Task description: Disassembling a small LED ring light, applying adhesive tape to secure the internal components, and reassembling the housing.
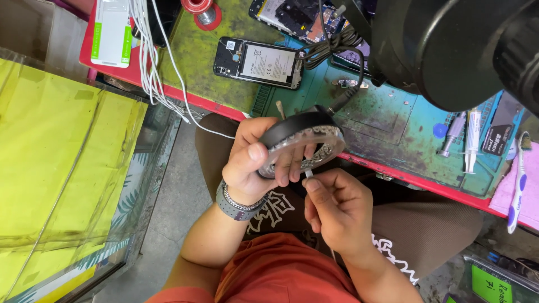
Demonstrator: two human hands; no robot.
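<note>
My left hand grips a black ring light with a clear face showing a circle of small LEDs, held over my lap just below the bench edge. A black cable runs from the ring up onto the bench. My right hand pinches a thin pale tool whose tip touches the lower rim of the ring. A grey band and a chain bracelet sit on my left wrist.
A worn green bench mat with a red edge holds an opened phone, another opened phone, a solder spool, white cables, syringes and a toothbrush. A black microscope head overhangs at top right. A glass case stands left.
</note>
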